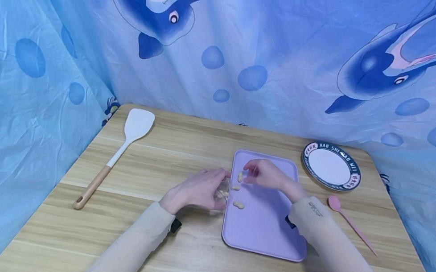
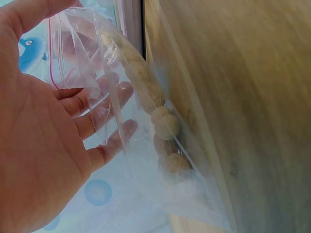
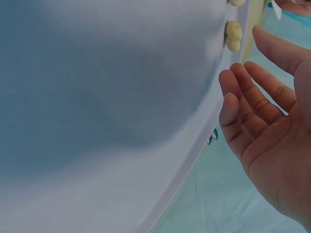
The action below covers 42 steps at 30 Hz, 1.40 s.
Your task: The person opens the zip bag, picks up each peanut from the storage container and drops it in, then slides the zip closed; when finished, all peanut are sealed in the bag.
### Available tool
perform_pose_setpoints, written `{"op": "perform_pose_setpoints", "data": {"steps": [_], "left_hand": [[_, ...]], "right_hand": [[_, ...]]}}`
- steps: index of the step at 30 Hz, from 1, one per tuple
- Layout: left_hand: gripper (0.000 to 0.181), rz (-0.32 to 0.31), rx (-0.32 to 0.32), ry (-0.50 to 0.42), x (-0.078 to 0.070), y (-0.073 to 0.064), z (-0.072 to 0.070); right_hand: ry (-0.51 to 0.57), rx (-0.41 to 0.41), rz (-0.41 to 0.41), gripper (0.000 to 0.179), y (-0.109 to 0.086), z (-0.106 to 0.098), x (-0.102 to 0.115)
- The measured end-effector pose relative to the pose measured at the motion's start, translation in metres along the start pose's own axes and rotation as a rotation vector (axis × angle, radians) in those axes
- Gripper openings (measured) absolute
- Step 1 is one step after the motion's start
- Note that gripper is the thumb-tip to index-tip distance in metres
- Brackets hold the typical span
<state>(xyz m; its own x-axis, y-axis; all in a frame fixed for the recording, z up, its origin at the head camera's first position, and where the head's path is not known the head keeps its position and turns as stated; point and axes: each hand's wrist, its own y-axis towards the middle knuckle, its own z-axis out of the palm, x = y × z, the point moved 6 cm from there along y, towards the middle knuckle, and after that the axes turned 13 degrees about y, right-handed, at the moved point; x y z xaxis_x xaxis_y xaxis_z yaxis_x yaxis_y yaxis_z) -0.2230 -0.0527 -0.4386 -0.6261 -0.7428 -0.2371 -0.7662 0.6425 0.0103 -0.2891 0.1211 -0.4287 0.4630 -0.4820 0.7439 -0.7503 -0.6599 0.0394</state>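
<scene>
My left hand holds a clear zip bag by its mouth at the left side of the lilac tray. Several peanuts in their shells lie inside the bag, seen through the plastic in the left wrist view. Along the tray's left side are three loose peanuts, one behind another. Over the far part of the tray is my right hand, its fingers loosely bent and nothing in them. Its fingertips are close to the farthest peanut.
A white spatula with a wooden handle lies at the left of the wooden table. To the right of the tray are a dark-rimmed white plate and a pink spoon. Blue dolphin-print curtains hang behind and beside the table.
</scene>
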Motion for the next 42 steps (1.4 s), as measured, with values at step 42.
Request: {"op": "perform_pose_setpoints", "data": {"steps": [42], "left_hand": [[0.083,0.011,-0.015,-0.006,0.003,-0.001,-0.005]], "right_hand": [[-0.059,-0.034,0.019,0.027,-0.002,-0.003,0.018]]}}
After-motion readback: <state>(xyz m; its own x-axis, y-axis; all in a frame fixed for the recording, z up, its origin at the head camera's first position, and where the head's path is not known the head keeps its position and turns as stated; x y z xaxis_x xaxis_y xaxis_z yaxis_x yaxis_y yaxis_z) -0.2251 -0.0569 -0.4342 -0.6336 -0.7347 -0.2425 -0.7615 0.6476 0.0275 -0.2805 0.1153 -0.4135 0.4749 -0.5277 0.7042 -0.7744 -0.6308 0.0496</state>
